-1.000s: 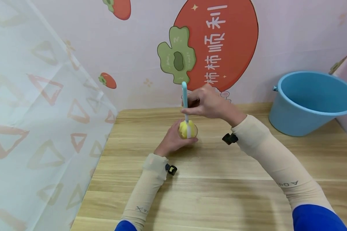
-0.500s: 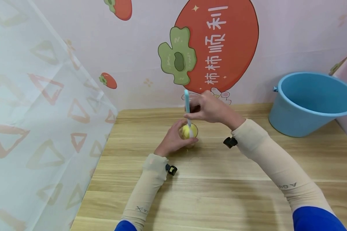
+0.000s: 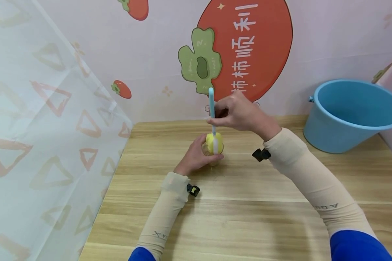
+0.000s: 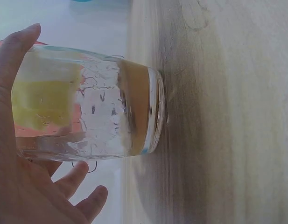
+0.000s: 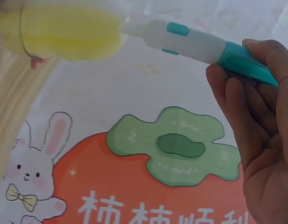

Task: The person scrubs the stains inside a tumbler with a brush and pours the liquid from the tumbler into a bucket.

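A clear drinking glass point(image 4: 104, 109) stands upright, its base at the wooden tabletop. My left hand point(image 3: 196, 156) holds it around the upper part, thumb on the near side. Through its wall in the left wrist view, yellow sponge shows near the mouth. The cup brush point(image 5: 190, 44) has a white and teal handle and a yellow sponge head point(image 3: 214, 142). Much of that head rises above the glass rim, with its lower end inside. My right hand point(image 3: 238, 111) pinches the handle between thumb and fingers, above the glass.
A light blue bucket point(image 3: 330, 136) stands at the back right of the wooden table point(image 3: 235, 224). Behind the table hangs a backdrop point(image 3: 163, 54) printed with persimmons; a patterned sheet point(image 3: 52, 130) borders the left side.
My right hand first moved the cup brush down into the glass, then drew it up, so more sponge now shows above the rim. My left hand keeps its grip in place.
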